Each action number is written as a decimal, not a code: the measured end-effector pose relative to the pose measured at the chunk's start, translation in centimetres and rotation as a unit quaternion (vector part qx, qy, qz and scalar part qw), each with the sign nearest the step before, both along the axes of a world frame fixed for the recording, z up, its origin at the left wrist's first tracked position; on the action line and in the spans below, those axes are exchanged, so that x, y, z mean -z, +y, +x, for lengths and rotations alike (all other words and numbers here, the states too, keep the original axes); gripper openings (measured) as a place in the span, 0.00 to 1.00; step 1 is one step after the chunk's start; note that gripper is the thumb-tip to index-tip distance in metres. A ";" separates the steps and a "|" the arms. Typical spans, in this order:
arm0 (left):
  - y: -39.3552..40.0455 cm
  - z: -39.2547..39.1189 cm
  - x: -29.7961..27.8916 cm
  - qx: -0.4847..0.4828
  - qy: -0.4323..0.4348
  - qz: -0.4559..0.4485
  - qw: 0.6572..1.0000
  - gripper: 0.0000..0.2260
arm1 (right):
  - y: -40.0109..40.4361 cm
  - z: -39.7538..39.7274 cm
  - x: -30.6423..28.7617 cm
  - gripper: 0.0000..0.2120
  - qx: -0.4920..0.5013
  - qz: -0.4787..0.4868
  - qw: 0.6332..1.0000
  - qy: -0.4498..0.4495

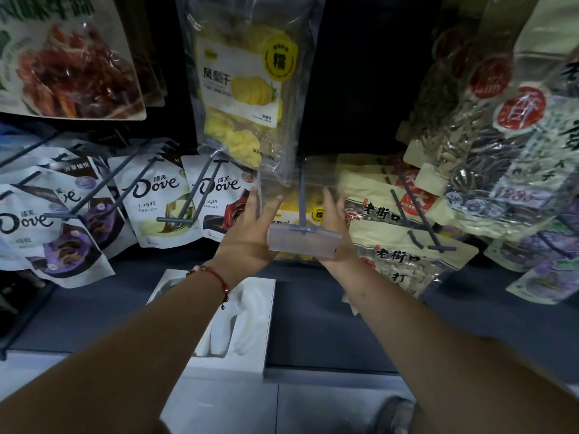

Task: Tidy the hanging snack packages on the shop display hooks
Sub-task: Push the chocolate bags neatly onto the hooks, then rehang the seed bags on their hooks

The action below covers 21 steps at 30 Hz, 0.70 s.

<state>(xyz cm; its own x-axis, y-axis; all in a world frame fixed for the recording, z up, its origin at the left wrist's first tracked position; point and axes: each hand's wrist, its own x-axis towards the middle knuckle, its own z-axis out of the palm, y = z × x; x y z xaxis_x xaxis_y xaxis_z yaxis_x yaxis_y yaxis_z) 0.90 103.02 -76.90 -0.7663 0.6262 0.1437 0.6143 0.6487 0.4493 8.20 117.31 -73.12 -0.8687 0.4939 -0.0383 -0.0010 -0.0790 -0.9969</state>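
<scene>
Two bare forearms reach up from the bottom corners of the view; the left wrist carries a red cord bracelet (pixel 209 272); the left hand (pixel 250 233) and right hand (pixel 336 227) flank a grey display hook (pixel 302 198) whose front end bears a clear plastic price-tag holder (pixel 304 242). The left grip is open, fingers straight and pointing up, laid against the left edge of a yellow dried-pineapple bag (pixel 305 211) hanging on that hook behind the holder; the right grip is likewise open, fingers extended along the bag's right edge; how firmly either presses cannot be told. Above, a second clear pineapple package (pixel 247 89) hangs from a higher hook, its lower corner just over the hands. To the left hang white Dove chocolate pouches (pixel 156 198) on neighbouring hooks, with dark red meat snack packs (pixel 72 64) higher up; to the right hang cream-coloured nut bags (pixel 401 245) and sunflower seed bags (pixel 476 145). Below the arms, a white moulded tray (pixel 238 321) lies on the grey shelf (pixel 329 324).
</scene>
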 end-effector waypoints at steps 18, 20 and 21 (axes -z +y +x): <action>-1.7 10.5 -1.7 0.030 0.169 -0.216 0.961 0.44 | 1.8 14.8 1.7 0.33 -0.236 0.610 0.746 -0.128; -0.7 12.4 -1.5 0.040 0.189 -0.205 0.959 0.42 | 3.6 16.8 1.8 0.34 -0.234 0.631 0.726 -0.143; -0.1 13.3 -1.4 0.046 0.199 -0.204 0.957 0.42 | 4.4 17.7 1.9 0.34 -0.225 0.642 0.717 -0.150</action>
<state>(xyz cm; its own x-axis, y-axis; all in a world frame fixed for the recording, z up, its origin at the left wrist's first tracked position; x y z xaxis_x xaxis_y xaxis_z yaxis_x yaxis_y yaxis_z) 14.23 102.90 -75.52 -0.6407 0.7545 0.1421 0.7470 0.6554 -0.1119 25.92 121.75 -75.02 -0.9990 -0.0390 -0.0218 -0.0339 0.9797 -0.1975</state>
